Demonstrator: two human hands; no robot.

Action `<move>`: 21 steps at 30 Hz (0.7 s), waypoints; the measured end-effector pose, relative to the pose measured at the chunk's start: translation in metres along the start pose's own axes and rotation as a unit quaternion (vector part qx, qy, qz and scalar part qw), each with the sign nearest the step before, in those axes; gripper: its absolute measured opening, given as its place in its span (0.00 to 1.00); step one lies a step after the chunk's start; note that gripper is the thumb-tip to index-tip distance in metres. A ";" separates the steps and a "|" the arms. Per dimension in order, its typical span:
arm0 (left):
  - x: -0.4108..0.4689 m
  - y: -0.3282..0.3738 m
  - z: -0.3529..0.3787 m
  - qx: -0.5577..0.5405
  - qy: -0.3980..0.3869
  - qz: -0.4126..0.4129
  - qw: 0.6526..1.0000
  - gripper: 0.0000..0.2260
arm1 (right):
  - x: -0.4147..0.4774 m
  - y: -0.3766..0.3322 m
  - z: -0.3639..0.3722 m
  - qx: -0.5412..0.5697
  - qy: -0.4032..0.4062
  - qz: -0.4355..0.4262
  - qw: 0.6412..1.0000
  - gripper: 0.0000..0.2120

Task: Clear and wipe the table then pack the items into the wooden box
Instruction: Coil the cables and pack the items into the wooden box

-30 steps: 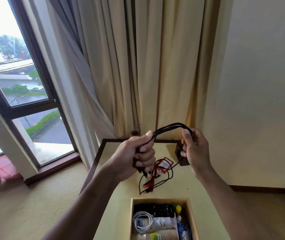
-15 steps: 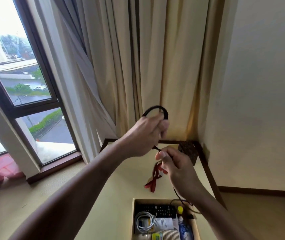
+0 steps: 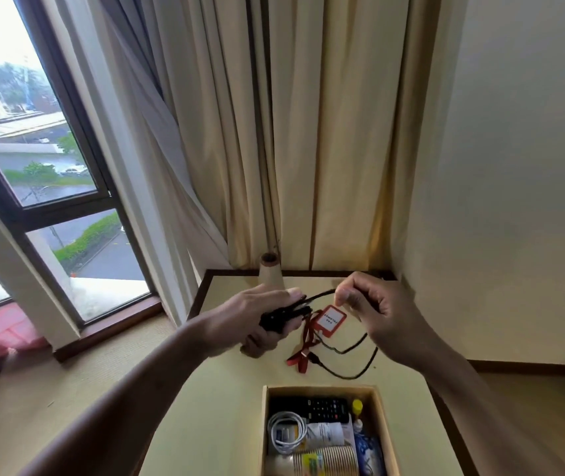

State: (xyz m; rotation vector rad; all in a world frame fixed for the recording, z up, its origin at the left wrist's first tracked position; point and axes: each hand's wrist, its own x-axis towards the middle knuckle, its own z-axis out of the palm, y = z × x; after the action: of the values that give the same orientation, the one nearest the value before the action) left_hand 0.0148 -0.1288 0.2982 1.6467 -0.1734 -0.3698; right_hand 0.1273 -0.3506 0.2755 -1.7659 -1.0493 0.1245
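Black cable (image 3: 322, 296) is up in both hands above the far half of the table (image 3: 219, 389). Left hand (image 3: 260, 317) is closed around a bunched coil of it, fingers curled under the bundle. Right hand (image 3: 377, 310) pinches a single strand between thumb and forefinger, just right of the coil, other fingers loosely curled. Short run of cable is stretched between the two hands. The rest hangs from the right hand, loops across the tabletop, and ends in a plug lying beside the red lanyard (image 3: 303, 348). Lanyard lies flat on the table below the hands, its red tag (image 3: 333, 319) face up; print too small to read. Wooden box (image 3: 382, 417) sits on the near part of the table, open top, well apart from the hands. Inside: black remote (image 3: 312, 407) along the far wall, coiled white cable (image 3: 286, 431) at left, stack of paper cups (image 3: 325, 460) on its side at the near edge, small yellow-capped bottle (image 3: 357, 405) at right. A beige cone (image 3: 270, 273) stands at the table's far edge against the curtain (image 3: 308, 132). Window (image 3: 50, 166) at left.
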 end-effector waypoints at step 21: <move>0.028 0.026 0.044 -0.256 0.191 0.300 0.899 0.15 | -0.009 0.000 0.049 0.251 -0.015 0.110 0.961 0.12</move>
State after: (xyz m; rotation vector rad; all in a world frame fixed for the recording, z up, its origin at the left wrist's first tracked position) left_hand 0.0288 -0.1823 0.3168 1.0424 -0.2509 0.3607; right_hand 0.0959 -0.3221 0.2494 -1.4087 -0.7519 0.5128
